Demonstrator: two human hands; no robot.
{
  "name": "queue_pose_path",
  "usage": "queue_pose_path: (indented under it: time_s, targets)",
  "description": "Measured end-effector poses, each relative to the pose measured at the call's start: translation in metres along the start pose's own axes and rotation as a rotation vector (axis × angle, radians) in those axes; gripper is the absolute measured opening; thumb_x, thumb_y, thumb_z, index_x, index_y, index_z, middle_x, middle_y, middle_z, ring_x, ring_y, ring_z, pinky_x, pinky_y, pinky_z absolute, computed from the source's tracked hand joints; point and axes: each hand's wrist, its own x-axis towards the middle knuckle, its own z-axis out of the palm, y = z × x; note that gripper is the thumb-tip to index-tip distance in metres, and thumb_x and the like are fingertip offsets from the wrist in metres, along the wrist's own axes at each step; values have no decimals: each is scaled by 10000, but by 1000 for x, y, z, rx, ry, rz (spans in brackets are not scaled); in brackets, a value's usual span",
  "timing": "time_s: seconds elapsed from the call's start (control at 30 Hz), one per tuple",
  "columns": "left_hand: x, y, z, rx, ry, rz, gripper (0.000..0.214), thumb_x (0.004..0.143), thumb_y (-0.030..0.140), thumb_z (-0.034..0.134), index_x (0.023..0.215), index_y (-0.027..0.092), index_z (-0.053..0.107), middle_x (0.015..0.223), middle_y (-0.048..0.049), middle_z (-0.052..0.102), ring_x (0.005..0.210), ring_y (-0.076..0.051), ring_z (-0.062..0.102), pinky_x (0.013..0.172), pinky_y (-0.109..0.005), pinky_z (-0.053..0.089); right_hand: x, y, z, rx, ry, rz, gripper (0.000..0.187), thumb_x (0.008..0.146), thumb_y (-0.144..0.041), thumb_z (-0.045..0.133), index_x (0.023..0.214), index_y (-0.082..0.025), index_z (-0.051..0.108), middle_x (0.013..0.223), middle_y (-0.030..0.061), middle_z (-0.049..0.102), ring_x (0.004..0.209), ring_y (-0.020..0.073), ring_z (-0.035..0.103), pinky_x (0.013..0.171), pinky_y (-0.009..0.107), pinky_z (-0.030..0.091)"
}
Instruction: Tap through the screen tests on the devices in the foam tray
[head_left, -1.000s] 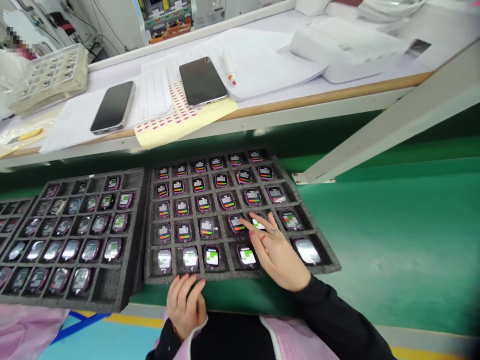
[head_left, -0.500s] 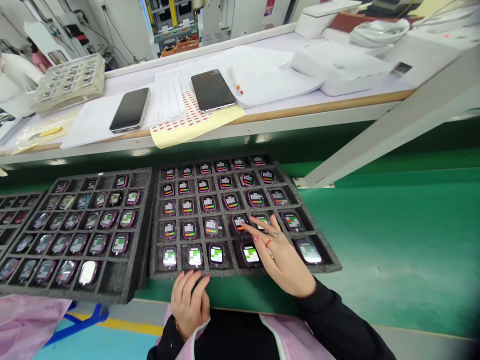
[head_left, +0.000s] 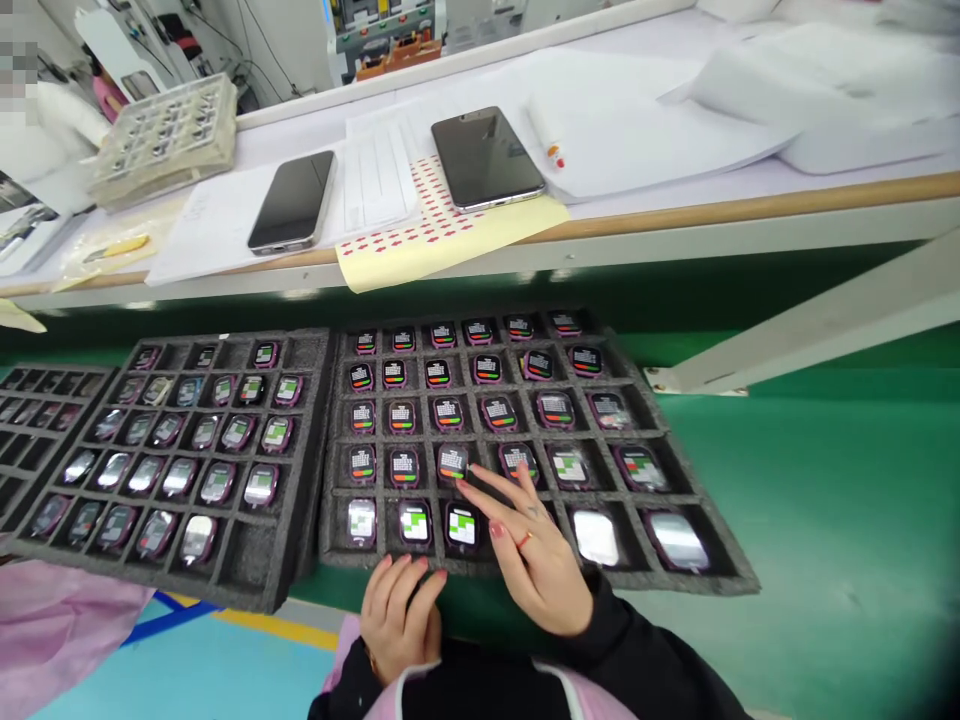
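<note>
My right hand (head_left: pixel 536 560) is open, palm down over the foam tray (head_left: pixel 326 480), fingers spread. Its fingertips are at the lower right edge of a purple-rimmed smartwatch (head_left: pixel 453 464) whose dark screen shows white text and a red-green bar. Another finger lies at a neighbouring smartwatch (head_left: pixel 518 461). Beneath this hand, part of the front row is hidden. My left hand (head_left: pixel 401 610) rests at the tray's front edge with nothing in it, its fingers slightly bent, below a smartwatch (head_left: pixel 415 521) with a green-and-white screen.
A second foam tray (head_left: pixel 274 560) of smartwatches stands to the left, with another tray (head_left: pixel 19 455) beyond it. On the shelf behind lie two phones (head_left: pixel 292 203) (head_left: pixel 487 160), a yellow sheet with red arrows (head_left: pixel 397 262), papers and a clear parts box (head_left: pixel 165 140). A slanted white post (head_left: pixel 810 320) stands at right.
My right hand has moved left by about one compartment, from one smartwatch to the one beside it. My left hand stays at the front edge. The head view has shifted a little.
</note>
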Motion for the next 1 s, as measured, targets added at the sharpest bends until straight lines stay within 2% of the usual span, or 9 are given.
queue_pose_path:
  time_s: [0.13,0.3,0.53,0.67,0.73,0.87,1.0]
  targets:
    - [-4,0,3,1,18,-8,279,925,77,494,991,199,736,972,-58,715,1041,-167,649,1067,-324,484,-9,3,3,-22,26,57,563,985,-43,391,1533,-165,420,1347,89,624,1392,249,445,1256,562,82]
    - [-7,-1,4,16,4,-8,270,926,90,504,973,220,736,944,-44,722,1012,-157,660,1059,-320,497,-5,-1,0,-42,14,120,559,996,-52,383,1542,-172,405,1366,81,612,1398,246,428,1254,554,49]
    - [-6,-1,4,24,-4,4,257,926,93,518,972,222,736,923,-41,723,995,-153,665,1059,-317,502,-5,2,-33,-165,59,222,485,1023,-84,391,1486,-198,482,1319,90,645,1366,279,471,1241,618,58]
    - [-5,-2,3,10,-9,17,267,924,81,520,987,217,741,934,-47,721,1003,-153,662,1068,-317,496,-16,16,-42,-261,-19,196,440,1034,-100,396,1455,-174,499,1294,101,661,1388,319,443,1217,669,79]
    - [-5,-3,3,5,-7,25,272,924,80,518,991,220,742,938,-46,722,1005,-152,661,1072,-317,494,-19,20,-42,-277,-56,190,415,1042,-108,394,1438,-159,508,1302,105,657,1405,323,419,1216,664,84]
    - [-5,-4,2,2,-17,36,273,931,93,508,990,220,743,941,-44,725,1008,-153,661,1076,-316,491,-12,12,-37,-221,-48,181,428,1047,-100,381,1463,-143,471,1324,118,640,1401,284,426,1236,612,86]
    - [-6,-4,2,-1,-15,33,288,950,101,482,983,221,743,957,-44,727,1025,-156,660,1075,-319,493,3,-1,-23,-123,-137,114,420,1052,-86,375,1464,-120,454,1329,122,637,1424,240,392,1252,530,100]
